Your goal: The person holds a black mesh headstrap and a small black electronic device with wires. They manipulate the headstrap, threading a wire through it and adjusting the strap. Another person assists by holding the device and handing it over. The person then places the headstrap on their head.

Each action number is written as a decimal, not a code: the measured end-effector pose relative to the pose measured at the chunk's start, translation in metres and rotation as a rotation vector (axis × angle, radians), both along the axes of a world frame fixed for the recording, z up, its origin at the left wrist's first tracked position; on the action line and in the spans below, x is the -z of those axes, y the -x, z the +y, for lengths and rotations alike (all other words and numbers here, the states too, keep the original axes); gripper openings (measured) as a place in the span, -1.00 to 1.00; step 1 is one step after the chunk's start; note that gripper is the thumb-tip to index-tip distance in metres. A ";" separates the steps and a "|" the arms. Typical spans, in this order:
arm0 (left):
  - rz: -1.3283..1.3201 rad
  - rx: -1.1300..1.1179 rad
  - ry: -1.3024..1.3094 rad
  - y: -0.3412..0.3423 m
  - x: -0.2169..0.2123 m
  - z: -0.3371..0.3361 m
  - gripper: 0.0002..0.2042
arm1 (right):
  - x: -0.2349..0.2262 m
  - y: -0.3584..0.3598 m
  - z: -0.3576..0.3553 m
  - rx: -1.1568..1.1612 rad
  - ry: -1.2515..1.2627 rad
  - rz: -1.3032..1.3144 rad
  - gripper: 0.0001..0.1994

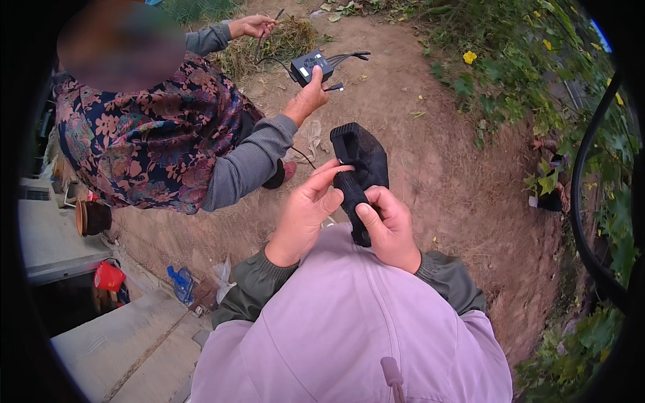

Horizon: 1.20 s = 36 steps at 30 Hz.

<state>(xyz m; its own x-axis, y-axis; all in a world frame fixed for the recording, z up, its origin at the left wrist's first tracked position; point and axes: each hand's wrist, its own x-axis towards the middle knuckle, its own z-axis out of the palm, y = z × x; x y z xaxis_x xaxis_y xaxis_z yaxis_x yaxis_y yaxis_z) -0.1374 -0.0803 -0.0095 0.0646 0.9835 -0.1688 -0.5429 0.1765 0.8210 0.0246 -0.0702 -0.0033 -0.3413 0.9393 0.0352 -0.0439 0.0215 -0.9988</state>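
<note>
I hold a black knitted glove (363, 161) up in front of me with both hands. My left hand (306, 211) pinches its cuff edge from the left, fingers stretched along it. My right hand (393, 228) grips the lower part, thumb pressed on the fabric. My olive sleeves and pale purple top (349, 329) fill the lower middle.
A person in a floral top (154, 127) crouches at upper left, one hand holding a black box with cables (312, 65), the other on dry grass (282, 37). Bare dirt ground lies ahead, leafy vines with yellow flowers (469, 57) right, a concrete ledge, red container (109, 277) and brown pot (93, 217) left.
</note>
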 end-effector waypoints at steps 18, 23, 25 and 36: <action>0.112 -0.137 -0.128 -0.002 -0.016 0.002 -0.66 | 0.017 0.010 -0.003 -0.041 -0.252 -0.173 -0.88; 0.024 -0.122 -0.073 -0.005 -0.013 0.006 -0.67 | 0.011 0.019 -0.010 0.055 -0.252 -0.120 -0.90; 0.067 -0.162 -0.059 -0.010 -0.016 0.004 -0.70 | 0.012 0.019 -0.012 0.113 -0.261 -0.104 -0.90; 0.175 -0.206 -0.130 -0.032 -0.016 0.004 -0.66 | 0.019 0.005 -0.011 0.134 -0.261 -0.167 -0.81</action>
